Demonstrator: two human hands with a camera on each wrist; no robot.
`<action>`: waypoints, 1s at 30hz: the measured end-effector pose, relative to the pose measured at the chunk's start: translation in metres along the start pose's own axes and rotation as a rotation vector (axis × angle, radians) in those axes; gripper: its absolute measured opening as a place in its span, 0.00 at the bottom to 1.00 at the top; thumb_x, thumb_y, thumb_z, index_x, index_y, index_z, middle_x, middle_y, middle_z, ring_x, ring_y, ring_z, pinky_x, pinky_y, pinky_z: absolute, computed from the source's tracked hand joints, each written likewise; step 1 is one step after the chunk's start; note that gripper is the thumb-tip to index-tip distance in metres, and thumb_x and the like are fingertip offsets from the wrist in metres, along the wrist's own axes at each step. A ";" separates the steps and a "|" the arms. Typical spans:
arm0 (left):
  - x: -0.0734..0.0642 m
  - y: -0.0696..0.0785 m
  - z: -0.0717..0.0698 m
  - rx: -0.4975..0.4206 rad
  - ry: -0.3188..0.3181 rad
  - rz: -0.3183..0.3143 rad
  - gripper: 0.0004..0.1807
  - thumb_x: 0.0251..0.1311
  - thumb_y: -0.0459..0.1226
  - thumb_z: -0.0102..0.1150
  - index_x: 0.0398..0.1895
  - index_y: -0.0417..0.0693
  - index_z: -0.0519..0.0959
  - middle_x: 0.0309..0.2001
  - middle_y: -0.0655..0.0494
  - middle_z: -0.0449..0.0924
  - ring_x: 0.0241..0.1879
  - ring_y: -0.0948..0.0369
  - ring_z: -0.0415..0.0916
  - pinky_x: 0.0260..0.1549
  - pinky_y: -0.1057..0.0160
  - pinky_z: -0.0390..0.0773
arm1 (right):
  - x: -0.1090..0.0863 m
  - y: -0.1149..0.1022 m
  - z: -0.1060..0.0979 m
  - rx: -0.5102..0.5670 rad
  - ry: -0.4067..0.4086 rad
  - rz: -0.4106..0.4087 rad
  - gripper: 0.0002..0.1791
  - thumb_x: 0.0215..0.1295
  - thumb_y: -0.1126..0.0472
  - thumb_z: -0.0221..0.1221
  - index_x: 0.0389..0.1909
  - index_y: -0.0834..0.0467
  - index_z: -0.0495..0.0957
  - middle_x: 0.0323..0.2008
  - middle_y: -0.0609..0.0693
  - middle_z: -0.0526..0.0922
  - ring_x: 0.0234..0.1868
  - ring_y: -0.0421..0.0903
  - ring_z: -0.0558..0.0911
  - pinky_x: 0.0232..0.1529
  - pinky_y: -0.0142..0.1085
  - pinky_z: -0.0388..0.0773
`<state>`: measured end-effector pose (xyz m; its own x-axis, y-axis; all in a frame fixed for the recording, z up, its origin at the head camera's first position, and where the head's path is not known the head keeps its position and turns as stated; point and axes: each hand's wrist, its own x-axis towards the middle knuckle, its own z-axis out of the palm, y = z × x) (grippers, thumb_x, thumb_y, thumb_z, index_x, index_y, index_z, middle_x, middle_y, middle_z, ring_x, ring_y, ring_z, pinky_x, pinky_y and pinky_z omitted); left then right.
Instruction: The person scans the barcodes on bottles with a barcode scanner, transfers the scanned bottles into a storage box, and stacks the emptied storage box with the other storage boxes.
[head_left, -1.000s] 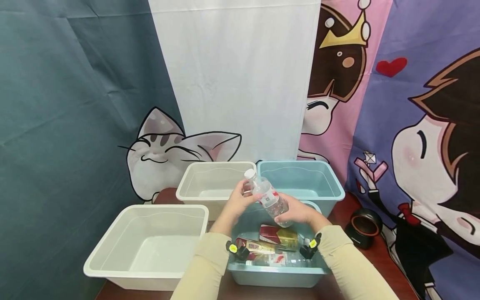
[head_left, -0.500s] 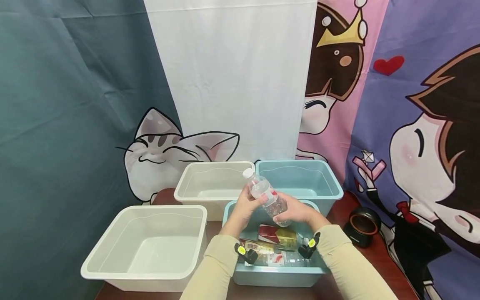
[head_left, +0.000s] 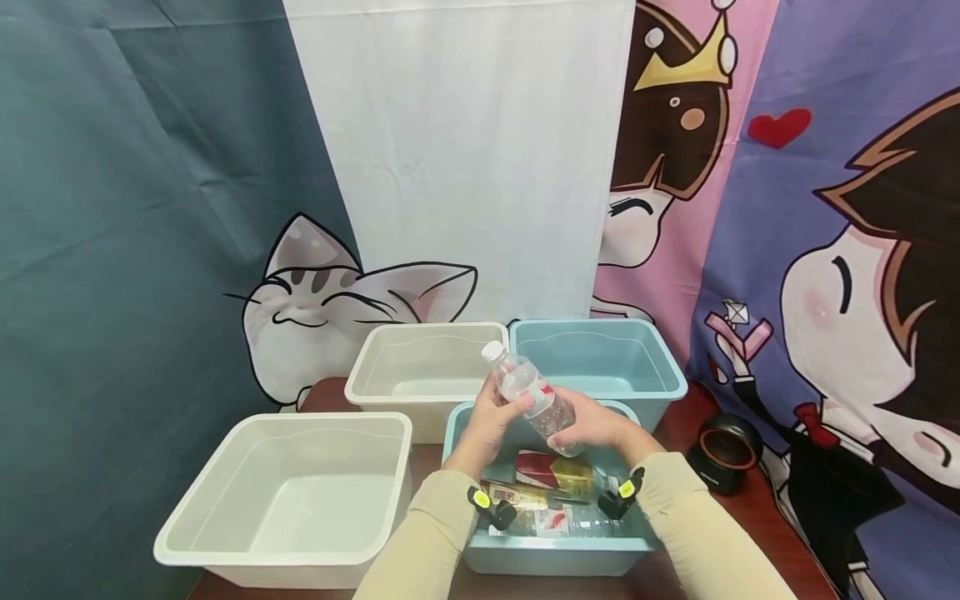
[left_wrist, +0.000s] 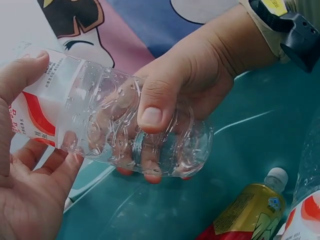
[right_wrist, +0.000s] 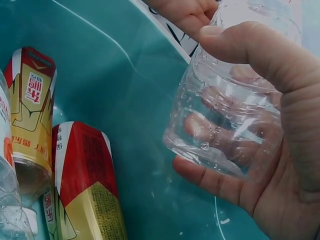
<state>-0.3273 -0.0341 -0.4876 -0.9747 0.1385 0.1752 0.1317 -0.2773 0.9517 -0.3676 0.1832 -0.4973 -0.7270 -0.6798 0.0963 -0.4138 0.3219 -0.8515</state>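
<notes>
A clear plastic bottle point(head_left: 537, 395) with a white cap and a red-and-white label is held tilted above the near blue bin point(head_left: 558, 543), cap end up and to the left. My left hand point(head_left: 487, 425) grips it around the label. Round the ridged lower part my right hand point(head_left: 595, 418) is wrapped, its thumb across the near side in the left wrist view. Droplets cling to the bottle's wall. Inside the bin lie a red-and-gold bottle point(head_left: 555, 472), a second one point(right_wrist: 32, 107) beside it, and a clear bottle point(head_left: 573, 522) with a red-and-white label.
A white bin point(head_left: 283, 557) stands at the near left. Behind are another white bin point(head_left: 427, 400) and a blue bin point(head_left: 600, 395). At the right of the brown table sits a round black object point(head_left: 724, 452). A printed curtain point(head_left: 480, 167) hangs behind.
My left hand has moved right and slightly down along the bottle, closing its fingers round the label area. The bottle has sunk very slightly; my right hand keeps its grip.
</notes>
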 end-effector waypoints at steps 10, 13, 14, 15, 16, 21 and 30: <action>-0.002 -0.001 -0.002 -0.017 0.026 0.021 0.40 0.57 0.31 0.66 0.74 0.47 0.62 0.64 0.48 0.75 0.63 0.54 0.74 0.68 0.53 0.69 | -0.004 -0.005 0.003 0.060 0.005 -0.013 0.45 0.54 0.60 0.73 0.72 0.57 0.62 0.56 0.57 0.78 0.55 0.57 0.79 0.54 0.45 0.80; -0.002 -0.001 -0.004 -0.026 0.048 0.033 0.38 0.57 0.31 0.66 0.72 0.46 0.64 0.63 0.48 0.76 0.62 0.55 0.74 0.66 0.54 0.71 | -0.006 -0.005 0.004 0.063 0.025 -0.010 0.47 0.56 0.57 0.73 0.74 0.54 0.58 0.58 0.56 0.76 0.55 0.54 0.78 0.54 0.45 0.79; -0.003 0.000 -0.004 -0.024 0.058 0.034 0.38 0.57 0.31 0.66 0.71 0.47 0.64 0.63 0.48 0.77 0.62 0.55 0.75 0.66 0.55 0.71 | -0.006 -0.006 0.004 0.056 0.035 -0.009 0.48 0.56 0.56 0.73 0.74 0.52 0.58 0.58 0.56 0.75 0.55 0.53 0.77 0.55 0.45 0.78; -0.003 0.000 -0.004 -0.025 0.066 0.032 0.37 0.57 0.31 0.67 0.71 0.48 0.65 0.62 0.49 0.77 0.62 0.56 0.75 0.66 0.55 0.70 | -0.006 -0.006 0.004 0.047 0.046 -0.007 0.48 0.56 0.55 0.73 0.75 0.50 0.57 0.59 0.56 0.75 0.55 0.53 0.77 0.55 0.46 0.78; -0.003 0.000 -0.005 -0.021 0.072 0.032 0.37 0.57 0.32 0.67 0.71 0.48 0.65 0.63 0.49 0.77 0.62 0.56 0.75 0.66 0.55 0.70 | -0.006 -0.006 0.005 0.032 0.058 -0.009 0.48 0.56 0.55 0.73 0.74 0.48 0.57 0.59 0.56 0.75 0.55 0.53 0.77 0.54 0.46 0.78; -0.002 0.000 -0.006 -0.006 0.102 0.043 0.36 0.57 0.33 0.67 0.69 0.47 0.65 0.63 0.47 0.76 0.61 0.55 0.75 0.64 0.57 0.72 | -0.004 -0.008 0.006 -0.073 0.124 -0.040 0.48 0.54 0.53 0.75 0.73 0.44 0.59 0.57 0.56 0.76 0.54 0.53 0.78 0.50 0.48 0.80; 0.002 0.000 -0.004 -0.043 0.221 0.052 0.31 0.62 0.33 0.65 0.66 0.44 0.64 0.61 0.43 0.77 0.53 0.58 0.78 0.48 0.64 0.81 | 0.000 -0.009 0.009 -0.269 0.217 -0.094 0.51 0.47 0.47 0.78 0.71 0.47 0.62 0.57 0.51 0.77 0.53 0.49 0.78 0.54 0.50 0.79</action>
<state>-0.3295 -0.0372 -0.4882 -0.9833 -0.0871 0.1595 0.1792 -0.3200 0.9303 -0.3587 0.1747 -0.4938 -0.7663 -0.5682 0.2998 -0.5930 0.4459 -0.6705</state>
